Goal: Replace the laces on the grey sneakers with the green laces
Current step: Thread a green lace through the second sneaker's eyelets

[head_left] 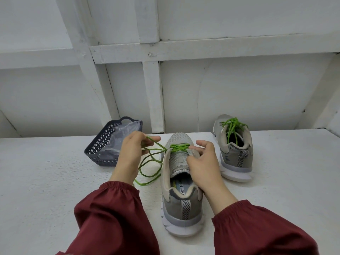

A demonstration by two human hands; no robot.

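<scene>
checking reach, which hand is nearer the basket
Left. The left hand holds the green lace beside the basket; the right hand grips the near sneaker, farther away.

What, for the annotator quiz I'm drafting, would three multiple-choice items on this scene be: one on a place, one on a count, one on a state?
1. Where does the dark basket stand?
A) left of the near sneaker
B) on the wall ledge
C) inside a sneaker
2. How many grey sneakers are on the table?
A) one
B) two
C) three
3. The near sneaker's green lace is:
A) tied in a bow
B) crossed only near the toe, ends loose
C) absent
Key: 1A, it stands at left, beyond the left hand; 2B, the near sneaker plus the far sneaker; 3B, its loose ends run to the left hand.
</scene>
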